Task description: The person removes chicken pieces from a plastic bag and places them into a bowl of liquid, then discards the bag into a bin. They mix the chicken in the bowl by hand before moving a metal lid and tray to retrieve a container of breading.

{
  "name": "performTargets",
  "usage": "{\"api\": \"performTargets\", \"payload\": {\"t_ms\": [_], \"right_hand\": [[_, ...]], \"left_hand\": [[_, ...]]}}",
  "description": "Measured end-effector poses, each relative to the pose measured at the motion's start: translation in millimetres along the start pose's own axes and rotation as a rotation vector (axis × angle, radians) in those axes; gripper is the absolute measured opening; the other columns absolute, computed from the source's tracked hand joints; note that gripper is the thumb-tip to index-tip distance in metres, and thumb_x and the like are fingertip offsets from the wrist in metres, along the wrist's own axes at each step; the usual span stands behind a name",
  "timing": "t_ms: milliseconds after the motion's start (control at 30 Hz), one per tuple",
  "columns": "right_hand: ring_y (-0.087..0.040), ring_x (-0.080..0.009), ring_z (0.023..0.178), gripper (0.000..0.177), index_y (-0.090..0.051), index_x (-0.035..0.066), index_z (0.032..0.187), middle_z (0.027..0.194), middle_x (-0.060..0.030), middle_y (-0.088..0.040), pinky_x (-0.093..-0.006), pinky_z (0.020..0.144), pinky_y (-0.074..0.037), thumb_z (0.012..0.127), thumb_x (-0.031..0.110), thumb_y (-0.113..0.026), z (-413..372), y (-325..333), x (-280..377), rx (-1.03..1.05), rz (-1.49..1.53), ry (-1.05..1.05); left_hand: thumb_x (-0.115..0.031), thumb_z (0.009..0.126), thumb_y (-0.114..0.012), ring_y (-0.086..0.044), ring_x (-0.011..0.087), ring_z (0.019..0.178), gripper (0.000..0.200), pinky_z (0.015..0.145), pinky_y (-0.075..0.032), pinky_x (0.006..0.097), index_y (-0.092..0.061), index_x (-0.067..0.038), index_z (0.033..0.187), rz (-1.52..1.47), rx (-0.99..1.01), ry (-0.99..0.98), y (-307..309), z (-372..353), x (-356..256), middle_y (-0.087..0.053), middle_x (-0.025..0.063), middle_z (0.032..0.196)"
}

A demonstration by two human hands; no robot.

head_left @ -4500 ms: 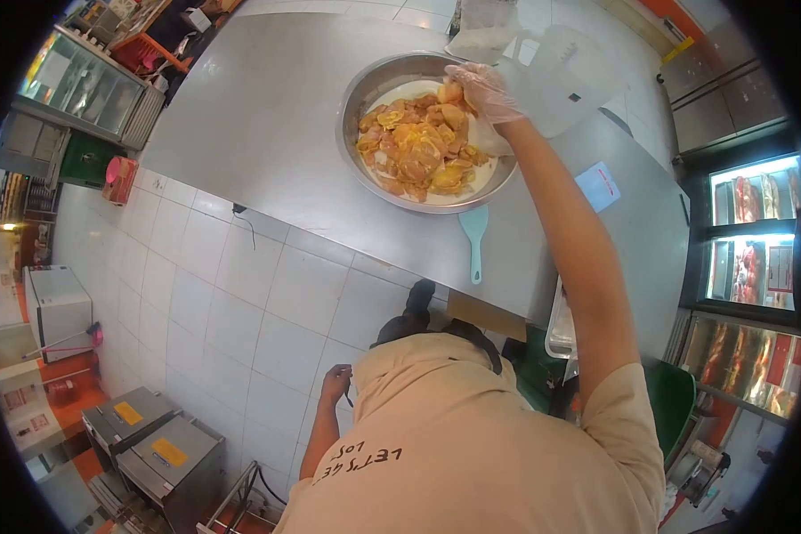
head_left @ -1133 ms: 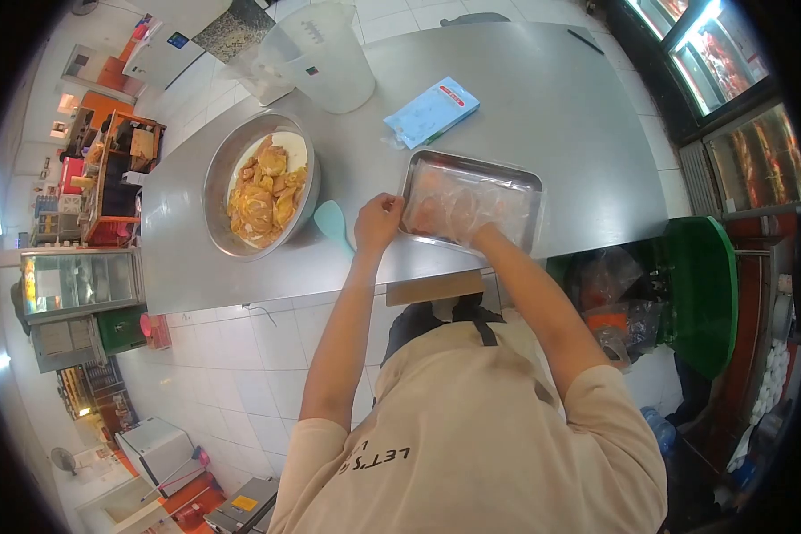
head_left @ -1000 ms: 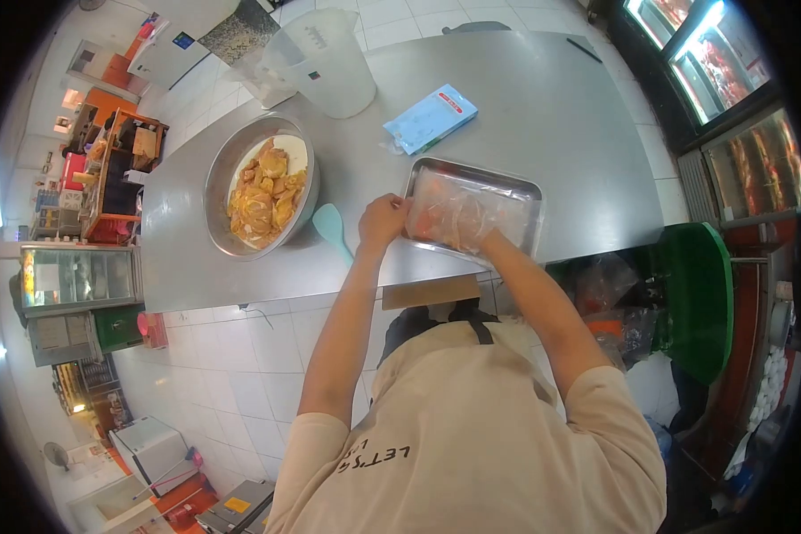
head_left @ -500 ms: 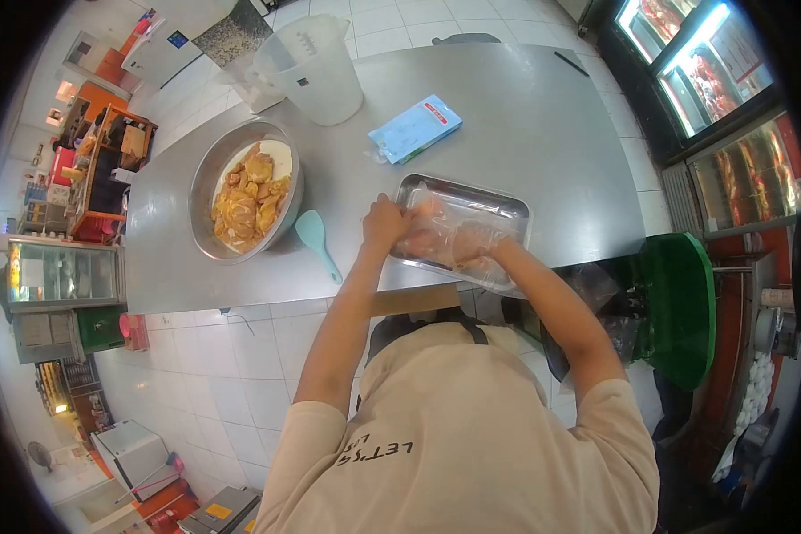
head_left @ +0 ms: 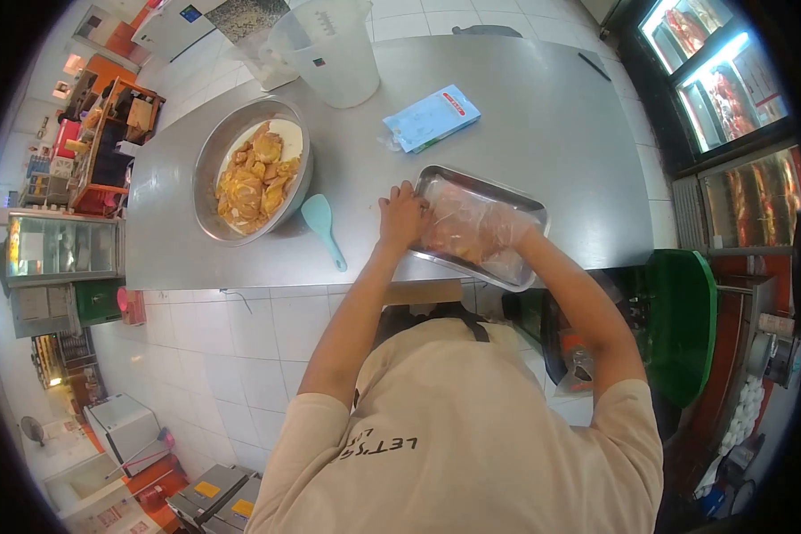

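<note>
1. Head view, work position: A shallow rectangular metal tray (head_left: 512, 198) lies on the grey metal table (head_left: 578, 133), close to its near edge and set at a slight angle.
2. Tray contents: Crumpled clear plastic film (head_left: 454, 218) lies in the tray, with pale orange-pink matter showing through it. Details beneath the film are not distinct.
3. Left hand (head_left: 403, 216): Bare, at the tray's left edge. The fingers are partly spread, and the thumb side meets the film. Whether it grips the film cannot be told.
4. Right hand (head_left: 507, 230): Covered by transparent plastic, over the right part of the tray and against the film. Finger opening and grip cannot be told.
5. Left of the tray: A wide round metal bowl (head_left: 208, 165) contains yellow-orange pieces (head_left: 249, 182) in a white liquid (head_left: 287, 133).
6. Between bowl and left hand: A turquoise spatula (head_left: 318, 215) lies flat, blade just beside the bowl, handle toward the near table edge.
7. Beyond the tray: A flat light-blue packet (head_left: 433, 117) with a red label lies near a translucent plastic pitcher (head_left: 334, 62), which stands upright.
</note>
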State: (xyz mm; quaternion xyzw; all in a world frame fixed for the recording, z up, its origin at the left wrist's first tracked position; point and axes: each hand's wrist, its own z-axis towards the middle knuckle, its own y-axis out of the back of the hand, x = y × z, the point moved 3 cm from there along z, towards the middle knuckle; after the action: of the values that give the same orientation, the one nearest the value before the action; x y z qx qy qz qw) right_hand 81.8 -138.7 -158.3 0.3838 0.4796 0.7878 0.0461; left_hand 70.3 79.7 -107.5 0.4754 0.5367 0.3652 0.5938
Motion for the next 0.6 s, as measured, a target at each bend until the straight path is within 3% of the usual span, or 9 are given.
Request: {"api": "performTargets", "payload": {"t_ms": [167, 267, 600], "right_hand": [[-0.065, -0.0294, 0.093, 0.030, -0.071, 0.011, 0.094, 0.098, -0.0144, -0.068, -0.0399, 0.081, -0.050, 0.073, 0.028, -0.058, 15, 3, 19, 0.251, -0.057, -0.190], [-0.065, -0.0290, 0.093, 0.031, -0.070, 0.012, 0.096, 0.100, -0.0137, -0.067, -0.0395, 0.081, -0.050, 0.072, 0.028, -0.059, 17, 10, 28, 0.266, -0.055, -0.217], [-0.063, -0.0278, 0.095, 0.036, -0.065, 0.014, 0.104, 0.104, -0.0114, -0.066, -0.0384, 0.083, -0.049, 0.071, 0.029, -0.062, 18, 6, 33, 0.255, -0.045, -0.268]], "left_hand": [[-0.026, 0.075, -0.065, -0.045, 0.0252, 0.099, 0.013, 0.082, -0.036, 0.0465, -0.072, -0.016, 0.081, -0.034, -0.029, 0.009, -4, 5, 2, -0.047, 0.0057, 0.101], [-0.027, 0.077, -0.067, -0.043, 0.0254, 0.103, 0.013, 0.084, -0.034, 0.0456, -0.074, -0.018, 0.084, -0.045, 0.061, 0.036, 1, 7, 1, -0.047, 0.0056, 0.104], [-0.024, 0.073, -0.064, -0.044, 0.0259, 0.100, 0.012, 0.084, -0.034, 0.0461, -0.071, -0.014, 0.073, -0.156, 0.007, 0.028, -5, 14, 8, -0.048, 0.0055, 0.101]]}}
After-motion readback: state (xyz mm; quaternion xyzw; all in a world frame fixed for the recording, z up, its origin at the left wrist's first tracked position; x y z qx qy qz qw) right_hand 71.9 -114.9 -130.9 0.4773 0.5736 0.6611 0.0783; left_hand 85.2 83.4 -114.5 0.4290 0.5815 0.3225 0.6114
